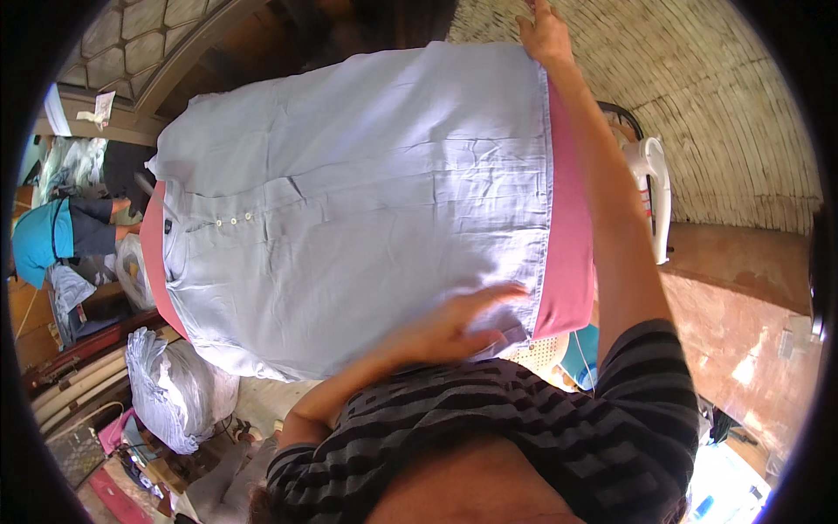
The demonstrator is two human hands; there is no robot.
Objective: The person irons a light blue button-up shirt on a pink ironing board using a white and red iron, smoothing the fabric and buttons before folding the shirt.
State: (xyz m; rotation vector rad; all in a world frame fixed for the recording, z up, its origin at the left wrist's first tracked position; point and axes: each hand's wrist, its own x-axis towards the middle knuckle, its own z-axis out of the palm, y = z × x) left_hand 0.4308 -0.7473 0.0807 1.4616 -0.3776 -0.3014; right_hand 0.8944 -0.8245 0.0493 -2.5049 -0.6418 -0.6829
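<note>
Light grey-blue shirt [375,175] lies flat, front up, over a pink cloth-covered board [572,262]; collar end left, hem right. Thin, smooth-looking fabric, with wrinkles along the middle and toward the hem; three small round pale buttons [234,218] on the front opening, dark label [168,226] inside the neck. Pink cover shows at both ends, curved at the left.

Left hand [449,327] is over the near side by the hem, fingers stretched out, thumb apart; blurred, can't tell how firmly it touches. Right hand [547,39] is at the far hem corner, fingers pointing away, tips at picture edge; can't tell if it pinches cloth.

White, hard, curved-handled iron [659,188] right of the right forearm, partly hidden. Rough, thin-slatted wall [716,105] behind. Shiny, crinkled plastic bag [179,393], bulging, lower left. Person in teal top [44,243] far left.
</note>
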